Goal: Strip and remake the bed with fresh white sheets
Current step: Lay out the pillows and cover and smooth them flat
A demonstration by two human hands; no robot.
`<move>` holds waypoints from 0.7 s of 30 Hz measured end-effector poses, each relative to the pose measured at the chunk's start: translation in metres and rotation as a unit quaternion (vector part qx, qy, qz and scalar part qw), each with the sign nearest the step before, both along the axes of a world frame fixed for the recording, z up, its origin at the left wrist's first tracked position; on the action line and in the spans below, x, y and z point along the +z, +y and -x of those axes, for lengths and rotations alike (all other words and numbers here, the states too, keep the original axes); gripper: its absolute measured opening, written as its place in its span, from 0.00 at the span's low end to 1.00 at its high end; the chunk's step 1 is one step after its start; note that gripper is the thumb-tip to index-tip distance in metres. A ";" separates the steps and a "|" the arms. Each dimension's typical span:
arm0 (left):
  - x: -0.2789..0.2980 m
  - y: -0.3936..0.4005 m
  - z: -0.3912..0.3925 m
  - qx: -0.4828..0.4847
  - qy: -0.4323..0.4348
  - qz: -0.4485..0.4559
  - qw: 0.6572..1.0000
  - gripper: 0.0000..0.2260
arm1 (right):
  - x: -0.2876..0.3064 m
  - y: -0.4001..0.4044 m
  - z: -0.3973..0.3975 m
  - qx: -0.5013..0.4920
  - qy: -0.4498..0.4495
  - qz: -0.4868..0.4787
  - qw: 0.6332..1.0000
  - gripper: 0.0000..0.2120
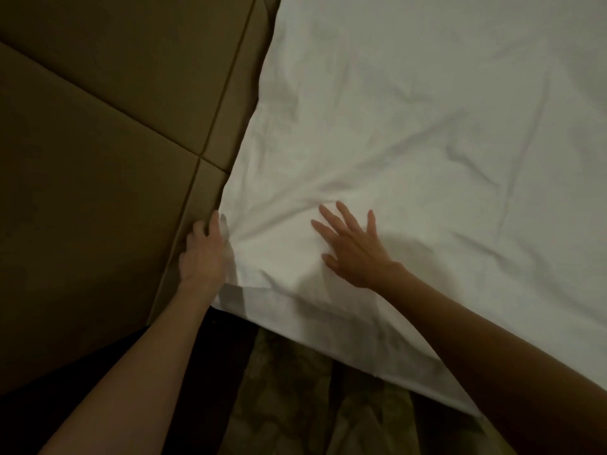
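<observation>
A white sheet [427, 126] covers the mattress and fills the upper right of the head view, with creases fanning out from its near-left corner. My left hand [203, 254] is at that corner, its fingertips pushed into the gap between the mattress and the padded headboard [98, 142], where the sheet bunches. My right hand [348, 244] lies flat on the sheet with fingers spread, a little to the right of the corner. The sheet's hem [328, 326] hangs loose over the near side of the bed.
The brown padded headboard with stitched panel seams fills the left half. Below the sheet's hanging edge, a patterned carpet [295, 405] and a dark strip [184, 372] beside the bed show between my forearms.
</observation>
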State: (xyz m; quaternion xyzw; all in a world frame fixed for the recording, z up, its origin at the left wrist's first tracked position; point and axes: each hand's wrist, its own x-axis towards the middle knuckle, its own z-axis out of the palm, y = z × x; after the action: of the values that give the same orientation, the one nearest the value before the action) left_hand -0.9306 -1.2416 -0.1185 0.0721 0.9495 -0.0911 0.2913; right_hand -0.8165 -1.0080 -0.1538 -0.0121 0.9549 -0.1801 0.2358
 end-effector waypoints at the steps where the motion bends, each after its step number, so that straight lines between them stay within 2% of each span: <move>1: 0.002 0.007 -0.002 -0.025 0.021 -0.013 0.999 0.32 | -0.003 0.004 -0.007 0.009 -0.003 -0.011 1.000 0.31; 3: 0.005 0.031 -0.011 -0.085 0.038 -0.054 0.994 0.32 | -0.006 0.011 -0.018 -0.004 0.003 -0.023 1.000 0.33; 8: -0.001 0.132 -0.072 -0.217 -0.043 -0.108 0.969 0.33 | -0.013 0.046 -0.051 -0.110 0.005 -0.045 0.993 0.36; 12: -0.016 0.194 -0.140 -0.279 -0.081 -0.147 0.946 0.33 | -0.018 0.096 -0.104 -0.135 -0.024 -0.074 0.988 0.34; 16: -0.030 0.226 -0.182 -0.273 -0.117 -0.097 0.950 0.36 | -0.020 0.153 -0.165 -0.163 -0.060 -0.094 0.980 0.33; 21: -0.030 0.239 -0.199 -0.195 -0.126 -0.048 0.971 0.36 | -0.018 0.218 -0.236 -0.193 -0.066 -0.128 0.971 0.32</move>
State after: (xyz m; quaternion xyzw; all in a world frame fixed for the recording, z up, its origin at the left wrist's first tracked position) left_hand -0.7313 -1.0026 -0.1483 0.2808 0.8761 -0.0904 0.3814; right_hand -0.5807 -0.7899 -0.1716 0.2144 0.9368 -0.0985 0.2584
